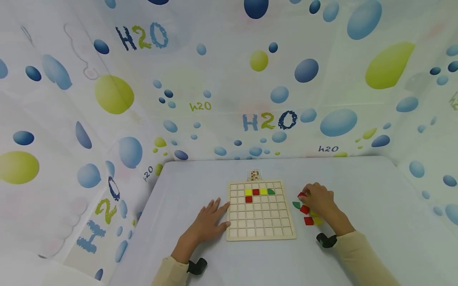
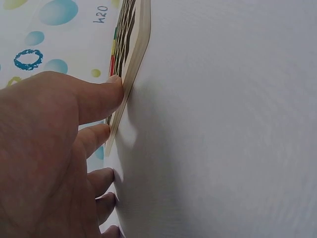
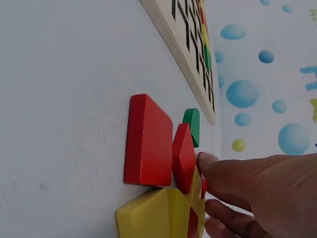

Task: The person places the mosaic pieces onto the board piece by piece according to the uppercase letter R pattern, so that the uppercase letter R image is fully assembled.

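Note:
A wooden grid board lies flat on the white table, with several red, yellow and green tiles set in its upper cells. My left hand is spread at the board's left side, thumb and index fingertip touching the edge; the left wrist view shows the thumb against it. Right of the board, my right hand reaches over a loose group of tiles. Its thumb and fingers pinch a red tile, mostly hidden by them. Around it lie a green tile, red tiles and yellow tiles.
A small printed pattern card lies just behind the board. White table surface stretches around both hands. Behind and beside the table hangs a white curtain with blue and green dots and "H2O" lettering.

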{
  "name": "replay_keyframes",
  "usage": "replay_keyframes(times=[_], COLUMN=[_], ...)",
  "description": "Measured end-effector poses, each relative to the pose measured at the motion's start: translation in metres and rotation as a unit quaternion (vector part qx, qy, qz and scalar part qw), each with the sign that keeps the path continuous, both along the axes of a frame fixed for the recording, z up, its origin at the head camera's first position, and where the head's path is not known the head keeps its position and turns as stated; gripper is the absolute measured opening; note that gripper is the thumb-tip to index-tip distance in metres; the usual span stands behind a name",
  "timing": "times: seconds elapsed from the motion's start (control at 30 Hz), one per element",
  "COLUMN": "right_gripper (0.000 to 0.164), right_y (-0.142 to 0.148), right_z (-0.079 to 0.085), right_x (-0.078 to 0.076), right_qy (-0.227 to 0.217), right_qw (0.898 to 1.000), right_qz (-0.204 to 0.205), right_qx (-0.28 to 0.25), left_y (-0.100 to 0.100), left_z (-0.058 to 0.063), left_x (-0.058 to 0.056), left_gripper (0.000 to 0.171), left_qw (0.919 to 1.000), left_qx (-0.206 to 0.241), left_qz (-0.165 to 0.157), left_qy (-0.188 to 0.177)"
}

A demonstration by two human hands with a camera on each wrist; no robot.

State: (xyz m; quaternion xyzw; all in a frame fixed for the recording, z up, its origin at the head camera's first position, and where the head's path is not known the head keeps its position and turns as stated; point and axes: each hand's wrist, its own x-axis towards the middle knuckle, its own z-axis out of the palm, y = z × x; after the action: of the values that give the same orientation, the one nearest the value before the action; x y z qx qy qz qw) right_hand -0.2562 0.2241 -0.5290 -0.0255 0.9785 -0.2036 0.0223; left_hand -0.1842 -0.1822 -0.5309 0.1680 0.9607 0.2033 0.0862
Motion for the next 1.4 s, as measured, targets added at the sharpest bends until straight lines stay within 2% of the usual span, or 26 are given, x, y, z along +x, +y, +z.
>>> replay_keyframes(times=[0.13, 0.4, 0.57, 0.8, 1.07, 1.4], right_gripper=[0.03, 0.03, 0.027, 0.027, 0.027, 0.025], right_y=[-0.001, -0.006, -0.01, -0.014, -0.033, -0.07], right_z=[-0.001, -0.011, -0.011, -0.008, -0.002, -0.002], right_x=[-0.006, -0.015, -0.017, -0.012, -0.007, -0.001], right_qy=[0.008, 0.014, 0.002, -0.022, 0.013, 0.014], right_qw=[1.0, 0.996, 0.995, 0.994, 0.993, 0.987], right_qz=[0.022, 0.069, 0.082, 0.087, 0.096, 0.122], right_qx=[0.003, -0.046, -0.058, -0.062, -0.074, -0.107], left_y=[0.0, 0.003, 0.004, 0.002, 0.0, 0.001], left_z=[0.0, 0.004, 0.005, 0.002, 0.001, 0.002], left_x=[0.0, 0.003, 0.004, 0.002, 0.002, 0.0], left_gripper=[0.067, 0.068, 0.068, 0.068, 0.067, 0.068], left_qw=[1.0, 0.9999, 0.9999, 1.0, 1.0, 1.0], left_qx=[0.0, 0.005, 0.002, -0.004, 0.0, 0.0], left_qz=[0.003, 0.003, 0.006, 0.003, 0.007, 0.001], left_qy=[0.0, -0.01, -0.011, -0.005, 0.001, 0.002])
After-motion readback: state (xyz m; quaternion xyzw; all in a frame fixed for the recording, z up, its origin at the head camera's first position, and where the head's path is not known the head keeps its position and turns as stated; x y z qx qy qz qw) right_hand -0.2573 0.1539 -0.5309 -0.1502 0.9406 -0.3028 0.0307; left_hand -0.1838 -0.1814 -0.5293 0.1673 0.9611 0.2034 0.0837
